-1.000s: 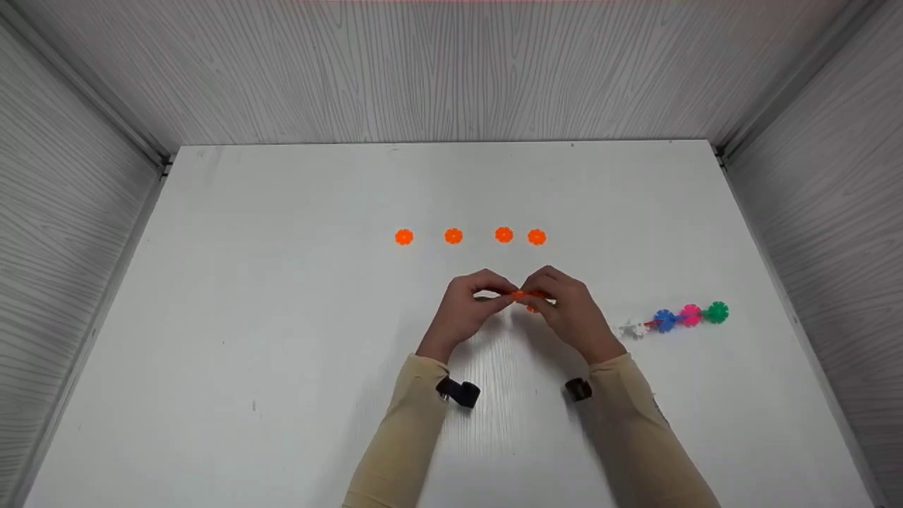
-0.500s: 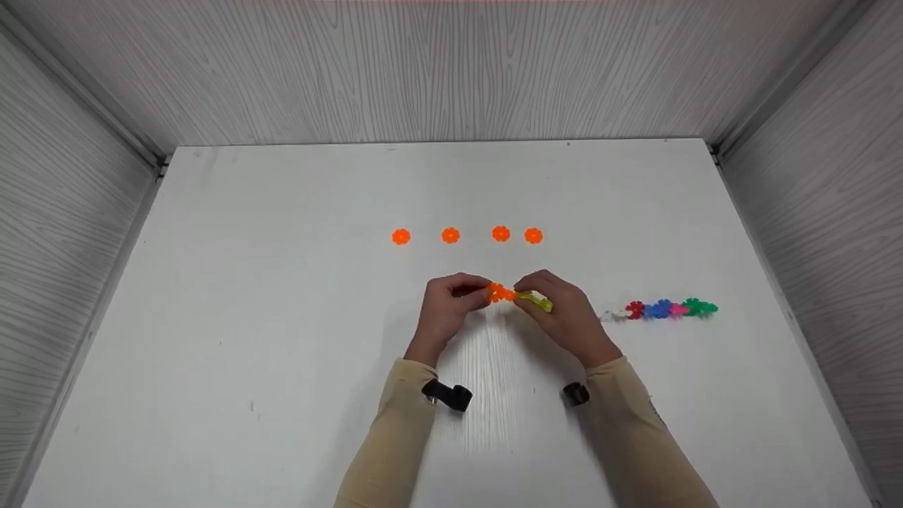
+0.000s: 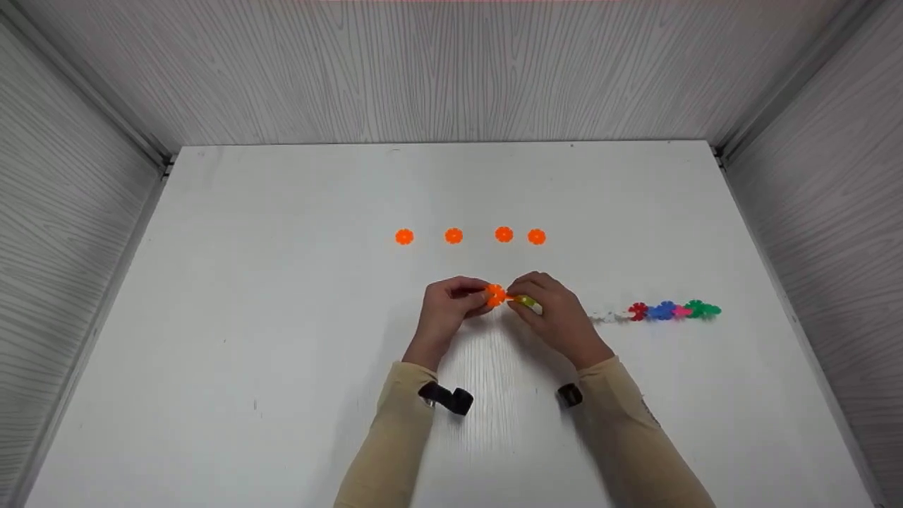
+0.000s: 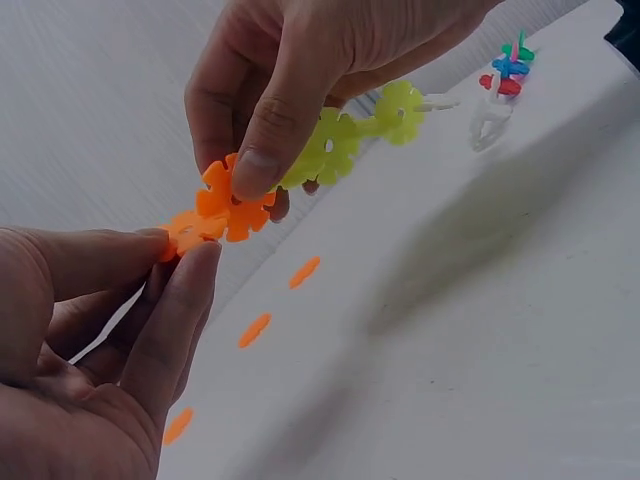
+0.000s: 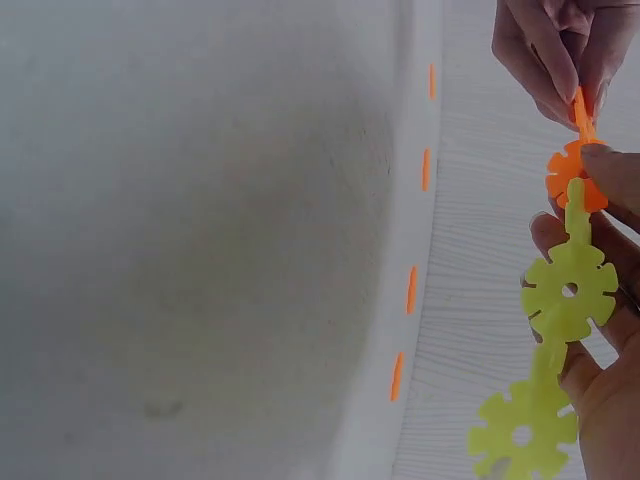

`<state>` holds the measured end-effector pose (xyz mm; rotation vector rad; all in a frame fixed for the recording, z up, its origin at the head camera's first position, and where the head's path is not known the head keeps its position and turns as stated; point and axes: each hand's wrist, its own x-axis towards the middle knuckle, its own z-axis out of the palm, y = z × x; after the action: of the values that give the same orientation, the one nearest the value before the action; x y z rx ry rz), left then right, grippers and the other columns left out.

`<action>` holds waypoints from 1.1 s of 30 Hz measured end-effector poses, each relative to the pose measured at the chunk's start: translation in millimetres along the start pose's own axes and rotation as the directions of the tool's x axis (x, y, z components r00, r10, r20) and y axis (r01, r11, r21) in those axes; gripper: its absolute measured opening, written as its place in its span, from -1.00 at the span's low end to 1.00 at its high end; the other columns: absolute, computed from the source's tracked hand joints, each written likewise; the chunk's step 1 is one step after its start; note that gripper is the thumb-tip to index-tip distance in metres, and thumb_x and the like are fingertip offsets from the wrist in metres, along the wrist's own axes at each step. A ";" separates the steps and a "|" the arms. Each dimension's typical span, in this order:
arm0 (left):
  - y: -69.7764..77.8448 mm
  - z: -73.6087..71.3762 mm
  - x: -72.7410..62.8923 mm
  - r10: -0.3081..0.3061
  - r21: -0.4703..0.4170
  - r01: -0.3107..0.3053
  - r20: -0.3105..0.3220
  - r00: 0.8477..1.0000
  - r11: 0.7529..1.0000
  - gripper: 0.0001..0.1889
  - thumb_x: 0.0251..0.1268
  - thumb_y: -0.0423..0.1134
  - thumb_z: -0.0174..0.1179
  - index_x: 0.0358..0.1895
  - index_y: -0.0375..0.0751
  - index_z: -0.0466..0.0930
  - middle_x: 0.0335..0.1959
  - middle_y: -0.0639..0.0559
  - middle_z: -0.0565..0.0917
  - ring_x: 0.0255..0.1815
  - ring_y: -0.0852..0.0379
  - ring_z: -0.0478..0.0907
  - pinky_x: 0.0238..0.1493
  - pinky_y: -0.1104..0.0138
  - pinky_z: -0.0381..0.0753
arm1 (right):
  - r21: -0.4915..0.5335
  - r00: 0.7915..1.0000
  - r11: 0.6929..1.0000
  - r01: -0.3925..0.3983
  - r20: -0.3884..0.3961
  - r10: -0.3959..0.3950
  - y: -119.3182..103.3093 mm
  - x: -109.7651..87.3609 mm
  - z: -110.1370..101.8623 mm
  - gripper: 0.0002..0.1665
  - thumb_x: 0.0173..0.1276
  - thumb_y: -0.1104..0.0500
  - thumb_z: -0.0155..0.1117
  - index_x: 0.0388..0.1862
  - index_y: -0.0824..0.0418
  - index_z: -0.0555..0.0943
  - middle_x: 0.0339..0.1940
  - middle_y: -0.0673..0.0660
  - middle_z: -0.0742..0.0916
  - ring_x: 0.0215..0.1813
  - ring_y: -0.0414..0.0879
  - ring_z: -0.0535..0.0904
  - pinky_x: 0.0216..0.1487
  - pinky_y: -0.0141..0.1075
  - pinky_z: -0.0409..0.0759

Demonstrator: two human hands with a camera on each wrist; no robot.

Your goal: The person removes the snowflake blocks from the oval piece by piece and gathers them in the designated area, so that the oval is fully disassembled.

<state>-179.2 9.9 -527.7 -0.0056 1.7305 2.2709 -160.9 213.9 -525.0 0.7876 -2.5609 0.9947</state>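
My left hand (image 3: 446, 310) pinches an orange snowflake-shaped building disc (image 4: 190, 232) between thumb and fingers. Its edge meets a second orange disc (image 4: 235, 198), which my right hand (image 3: 561, 317) pinches; the two look slotted together at an angle. From that second disc runs a chain of yellow-green discs (image 5: 570, 290), partly under the right fingers in the head view. Beyond the right hand, whitish clear discs (image 3: 608, 317) lead on to a red disc (image 3: 638, 311), blue discs (image 3: 664, 310), a pink one (image 3: 681, 311) and green ones (image 3: 698, 308).
Several loose orange discs, one being the leftmost disc (image 3: 404, 237), lie in a row beyond the hands on the white table (image 3: 282, 317). Wood-grain panels, such as the back panel (image 3: 437, 70), enclose the table at the back and both sides.
My left hand has drawn back leftward from the right, bringing the orange discs between them into view. The chain has turned, and its coloured end has swung round with the red disc now facing up.
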 end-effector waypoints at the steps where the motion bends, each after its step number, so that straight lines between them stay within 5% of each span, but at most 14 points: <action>1: -0.2 0.9 -0.1 -0.001 0.006 0.001 -0.002 1.000 1.000 -0.85 0.26 -0.52 0.27 -0.13 -0.45 0.67 -0.18 -0.24 0.67 -0.21 -0.06 0.68 -0.10 0.21 0.69 | -0.002 1.000 1.000 0.005 -0.006 -0.005 0.3 0.2 0.3 -0.78 0.23 0.34 0.44 -0.14 0.19 0.69 -0.10 0.02 0.65 -0.02 -0.13 0.54 0.05 -0.25 0.59; 18: -7.5 9.7 -0.7 0.018 0.042 -0.019 0.021 1.000 0.999 -0.78 0.25 -0.55 0.25 -0.05 -0.50 0.63 -0.19 -0.25 0.63 -0.24 -0.03 0.65 -0.11 0.19 0.70 | -0.030 1.000 0.999 0.022 0.001 -0.022 7.4 -0.9 2.0 -0.88 0.27 0.32 0.41 -0.24 0.16 0.69 -0.23 -0.01 0.67 -0.14 -0.13 0.54 -0.07 -0.24 0.60; 33: -9.0 13.3 -1.2 0.004 0.054 -0.002 -0.040 0.999 0.999 -0.82 0.21 -0.56 0.27 -0.13 -0.42 0.71 -0.22 -0.21 0.68 -0.27 -0.05 0.68 -0.17 0.20 0.71 | -0.005 0.994 0.994 0.108 -0.031 -0.109 13.2 -1.4 3.1 -0.81 0.17 0.40 0.47 -0.27 0.18 0.71 -0.25 -0.02 0.69 -0.16 -0.13 0.56 -0.09 -0.26 0.62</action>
<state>-173.7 24.3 -532.3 -0.0378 1.8124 2.2410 -167.7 220.4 -534.9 0.8931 -2.4645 0.9606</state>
